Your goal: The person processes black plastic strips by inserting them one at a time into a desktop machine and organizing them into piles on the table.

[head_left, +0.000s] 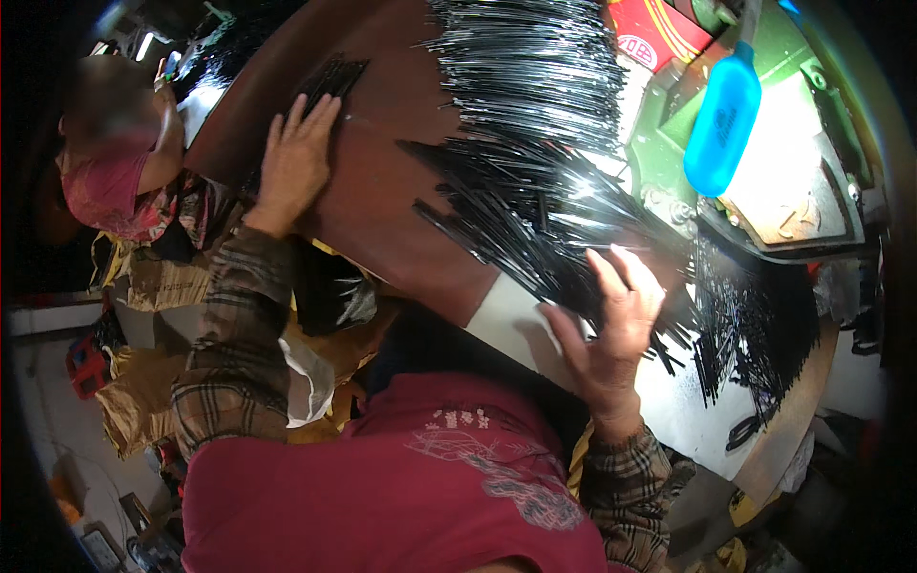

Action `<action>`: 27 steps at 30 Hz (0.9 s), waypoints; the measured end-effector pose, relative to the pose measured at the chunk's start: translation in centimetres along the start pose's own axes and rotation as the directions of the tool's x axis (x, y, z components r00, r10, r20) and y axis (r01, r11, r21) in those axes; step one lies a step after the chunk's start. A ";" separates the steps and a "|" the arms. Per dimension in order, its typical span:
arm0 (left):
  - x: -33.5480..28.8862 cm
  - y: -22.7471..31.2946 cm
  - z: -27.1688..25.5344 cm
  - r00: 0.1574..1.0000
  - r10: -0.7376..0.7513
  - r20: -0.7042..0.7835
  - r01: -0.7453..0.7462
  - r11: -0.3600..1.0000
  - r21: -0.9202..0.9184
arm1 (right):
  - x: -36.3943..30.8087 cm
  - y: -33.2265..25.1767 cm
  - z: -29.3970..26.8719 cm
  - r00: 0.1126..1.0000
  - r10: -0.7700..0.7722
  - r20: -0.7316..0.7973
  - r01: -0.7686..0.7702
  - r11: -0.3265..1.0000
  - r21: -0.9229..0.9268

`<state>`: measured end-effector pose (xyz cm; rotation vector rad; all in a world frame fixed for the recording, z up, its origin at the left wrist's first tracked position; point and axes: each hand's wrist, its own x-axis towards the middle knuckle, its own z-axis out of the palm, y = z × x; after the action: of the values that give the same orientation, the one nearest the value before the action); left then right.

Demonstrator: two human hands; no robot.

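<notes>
My left hand (296,172) lies with fingers stretched out on the brown tabletop (382,191), its fingertips at a small bunch of thin black rods (334,81). On the other side, my right hand (616,329) is at the near edge of a loose, fanned-out heap of black rods (544,205). Its thumb stands apart from the fingers, and no rod shows in its grasp. Beyond that heap is a large stack of similar rods (530,72), laid mostly side by side and shining under the light.
More black rods (755,329) hang together at the right edge. A green machine (793,86) with a bright plate stands at the far right, a blue paddle-shaped object (723,124) before it. Behind the stack is a red box (659,33). Another person (115,191) sits at far left.
</notes>
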<state>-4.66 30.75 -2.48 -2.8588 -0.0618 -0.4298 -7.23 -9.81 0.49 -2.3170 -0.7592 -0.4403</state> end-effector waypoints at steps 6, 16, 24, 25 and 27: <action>1.2 2.1 -1.9 0.983 0.021 -0.181 -0.047 0.988 -0.144 | -0.1 0.6 0.1 0.987 0.101 0.127 -0.082 0.986 -0.146; 1.3 15.2 -6.3 0.770 0.638 -0.015 -0.515 0.607 -0.605 | 0.7 2.5 0.1 0.979 0.111 0.174 -0.085 0.985 -0.148; 2.7 16.1 -6.2 0.801 0.598 -0.027 -0.528 0.685 -0.502 | 1.5 3.3 -0.1 0.982 0.119 0.145 -0.094 0.981 -0.171; 3.0 16.4 -6.5 0.791 0.612 -0.015 -0.536 0.680 -0.501 | 1.3 3.4 -0.2 0.983 0.127 0.135 -0.100 0.978 -0.185; 2.9 16.4 -6.8 0.787 0.615 -0.043 -0.552 0.671 -0.495 | 1.0 3.2 -0.6 0.989 0.111 0.093 -0.097 0.985 -0.146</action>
<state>-2.50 13.21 0.80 -3.1295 1.0744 -0.1248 -4.54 -11.80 -0.12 -2.5140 -0.6694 -0.3420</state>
